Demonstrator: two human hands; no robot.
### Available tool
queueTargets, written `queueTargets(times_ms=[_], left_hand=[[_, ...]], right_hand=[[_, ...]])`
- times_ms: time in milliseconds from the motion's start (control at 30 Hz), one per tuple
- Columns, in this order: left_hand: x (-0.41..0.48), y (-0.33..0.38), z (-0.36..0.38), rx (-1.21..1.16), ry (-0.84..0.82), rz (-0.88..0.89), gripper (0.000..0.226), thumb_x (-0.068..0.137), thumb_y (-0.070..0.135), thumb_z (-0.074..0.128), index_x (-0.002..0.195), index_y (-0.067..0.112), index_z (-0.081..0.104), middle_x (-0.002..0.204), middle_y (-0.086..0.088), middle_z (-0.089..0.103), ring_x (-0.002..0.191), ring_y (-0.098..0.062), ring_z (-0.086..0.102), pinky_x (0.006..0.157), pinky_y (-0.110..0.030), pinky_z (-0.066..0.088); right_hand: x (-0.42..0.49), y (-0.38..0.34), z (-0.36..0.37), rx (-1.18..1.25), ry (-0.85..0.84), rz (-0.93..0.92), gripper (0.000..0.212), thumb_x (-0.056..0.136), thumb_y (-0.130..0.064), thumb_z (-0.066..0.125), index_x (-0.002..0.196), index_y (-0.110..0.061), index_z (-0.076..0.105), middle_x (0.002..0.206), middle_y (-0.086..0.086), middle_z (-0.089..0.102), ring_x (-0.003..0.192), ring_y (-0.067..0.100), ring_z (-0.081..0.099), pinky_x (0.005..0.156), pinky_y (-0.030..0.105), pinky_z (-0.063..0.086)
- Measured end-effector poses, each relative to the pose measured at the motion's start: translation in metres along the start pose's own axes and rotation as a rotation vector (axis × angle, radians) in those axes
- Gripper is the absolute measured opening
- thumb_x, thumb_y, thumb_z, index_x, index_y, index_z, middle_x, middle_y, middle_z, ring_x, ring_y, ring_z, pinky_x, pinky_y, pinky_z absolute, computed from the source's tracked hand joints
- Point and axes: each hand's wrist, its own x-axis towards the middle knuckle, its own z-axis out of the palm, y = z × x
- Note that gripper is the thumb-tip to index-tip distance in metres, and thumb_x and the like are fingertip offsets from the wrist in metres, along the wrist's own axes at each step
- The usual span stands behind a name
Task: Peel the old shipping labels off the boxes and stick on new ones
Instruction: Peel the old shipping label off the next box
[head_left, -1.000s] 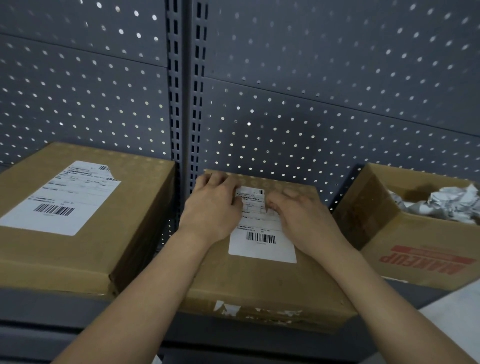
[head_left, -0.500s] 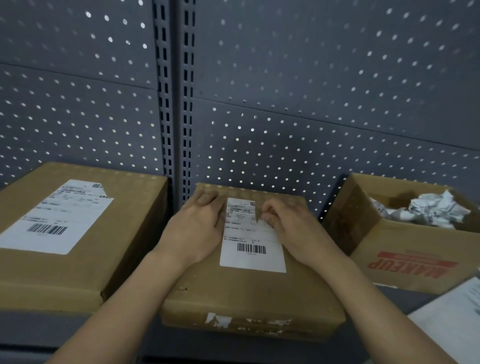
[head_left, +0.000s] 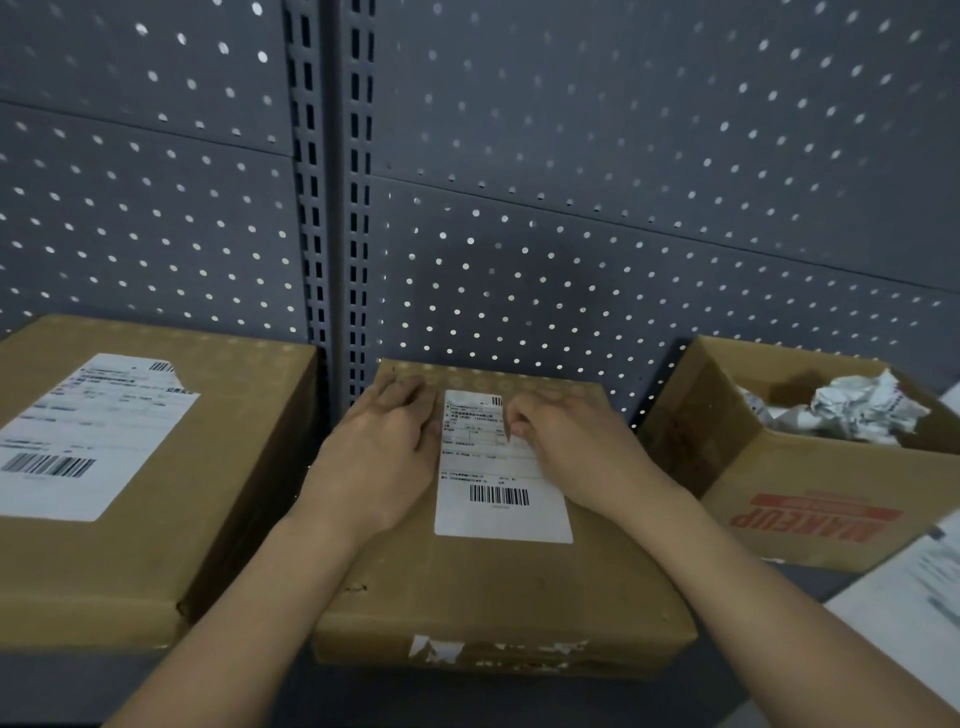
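Observation:
A flat brown box (head_left: 467, 587) lies on the shelf in front of me with a white shipping label (head_left: 498, 514) stuck on its top. My left hand (head_left: 384, 452) rests flat on the cardboard just left of the label, fingers straight. My right hand (head_left: 566, 441) lies on the label's right side, its fingers curled, with the tips picking at the upper right edge. A larger box (head_left: 156, 545) at the left carries its own white label (head_left: 78, 441) with a torn top right corner.
An open carton (head_left: 779, 499) printed MAKEUP stands at the right and holds crumpled label paper (head_left: 852, 405). A white sheet (head_left: 914, 613) lies at the lower right. Grey pegboard (head_left: 623, 208) closes the back. Torn label scraps (head_left: 467, 649) cling to the middle box's front.
My left hand has slid left off the label, so more of it shows. My right hand has stayed at the label's upper right edge. The view has tilted up slightly.

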Motion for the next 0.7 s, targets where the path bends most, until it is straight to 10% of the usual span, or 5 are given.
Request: queueTargets(times_ms=[333,533,700], left_hand=[[0.0,0.001,-0.001,-0.018,0.024,0.004,0.048,0.102,0.035,0.037,0.148,0.021,0.04,0.158,0.004,0.028,0.148,-0.016,0.014,0.114,-0.02,0.003],[-0.001,0.003,-0.003,-0.013,0.028,-0.005,0.047,0.102,0.036,0.037,0.148,0.023,0.039,0.158,0.005,0.027,0.149,-0.016,0.014,0.112,-0.019,0.003],[-0.001,0.004,-0.003,-0.019,0.021,-0.014,0.047,0.102,0.036,0.037,0.148,0.023,0.04,0.158,0.006,0.029,0.148,-0.015,0.014,0.113,-0.021,0.005]], right_hand=[[-0.008,0.004,0.001,-0.016,0.029,-0.025,0.014,0.097,-0.011,0.044,0.093,-0.023,0.041,0.093,-0.008,0.054,0.083,0.012,0.048,0.085,0.033,0.038],[-0.018,0.004,-0.009,0.294,0.063,0.048,0.033,0.101,-0.033,0.049,0.132,-0.026,0.048,0.108,-0.018,0.044,0.101,-0.006,0.033,0.079,0.015,0.028],[-0.018,0.007,0.0,0.28,0.146,-0.008,0.015,0.097,-0.029,0.057,0.106,-0.025,0.068,0.097,-0.02,0.054,0.087,-0.015,0.04,0.074,0.009,0.03]])
